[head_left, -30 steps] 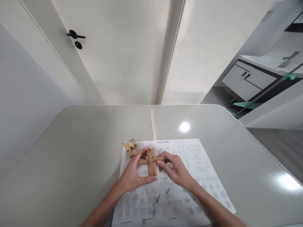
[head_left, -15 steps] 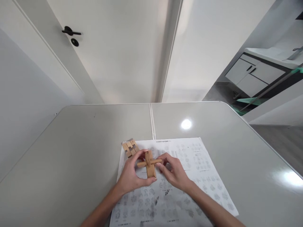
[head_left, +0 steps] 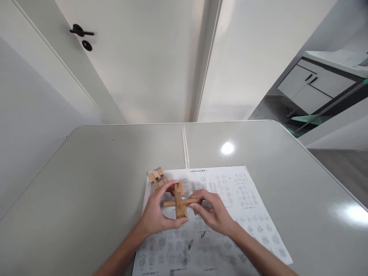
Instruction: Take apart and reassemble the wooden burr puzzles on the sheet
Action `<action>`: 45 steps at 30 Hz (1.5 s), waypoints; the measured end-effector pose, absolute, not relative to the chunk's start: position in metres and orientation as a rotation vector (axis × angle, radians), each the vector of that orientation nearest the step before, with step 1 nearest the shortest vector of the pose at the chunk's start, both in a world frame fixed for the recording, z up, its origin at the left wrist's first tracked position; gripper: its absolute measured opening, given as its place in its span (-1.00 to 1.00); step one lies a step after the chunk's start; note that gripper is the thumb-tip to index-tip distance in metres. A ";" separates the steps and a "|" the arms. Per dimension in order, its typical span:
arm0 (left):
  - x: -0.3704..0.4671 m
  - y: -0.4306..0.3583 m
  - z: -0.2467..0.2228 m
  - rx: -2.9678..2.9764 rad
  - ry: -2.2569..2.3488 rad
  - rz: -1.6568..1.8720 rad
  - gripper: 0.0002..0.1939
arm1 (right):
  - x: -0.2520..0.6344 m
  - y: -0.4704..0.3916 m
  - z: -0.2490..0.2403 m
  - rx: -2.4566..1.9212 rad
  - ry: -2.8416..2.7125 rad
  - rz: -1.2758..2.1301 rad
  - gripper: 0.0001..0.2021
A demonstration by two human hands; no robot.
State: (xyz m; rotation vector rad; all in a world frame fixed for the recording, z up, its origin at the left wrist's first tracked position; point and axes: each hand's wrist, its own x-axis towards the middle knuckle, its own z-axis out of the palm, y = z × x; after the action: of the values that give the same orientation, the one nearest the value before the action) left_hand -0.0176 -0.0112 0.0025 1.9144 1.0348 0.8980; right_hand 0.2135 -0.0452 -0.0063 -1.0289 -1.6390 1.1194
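Low in the centre of the frame, the left hand pinches the pale wooden cross-shaped interlocking puzzle by its upright bar, while the right hand grips the crossbar's end between fingertips. Both hover over the printed white instruction sheet on the grey table, spare notched wooden blocks lying just up-left. The joint seems only half seated, so the crossbar is best kept square and slid gently, not forced.

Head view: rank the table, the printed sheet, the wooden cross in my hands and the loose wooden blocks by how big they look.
1. table
2. printed sheet
3. wooden cross, only slightly larger
4. loose wooden blocks, farther from the camera, so these last two are unsure.
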 end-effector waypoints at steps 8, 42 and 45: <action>-0.017 -0.019 0.001 2.431 1.008 0.984 -0.03 | 0.209 -0.046 -0.001 -0.965 -1.508 1.439 -0.37; -0.023 -0.016 0.003 2.197 1.228 1.140 -0.06 | 0.222 -0.030 -0.024 -1.184 -2.137 0.488 -0.32; -0.022 -0.016 0.003 2.178 1.216 1.105 -0.06 | 0.223 -0.031 -0.021 -1.154 -2.081 0.570 -0.41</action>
State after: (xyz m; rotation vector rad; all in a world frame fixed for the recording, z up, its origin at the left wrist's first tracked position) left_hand -0.0221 -0.0156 0.0028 2.1781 1.2163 1.1051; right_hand 0.2235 -0.0314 -0.0205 -1.1536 -2.0808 0.5700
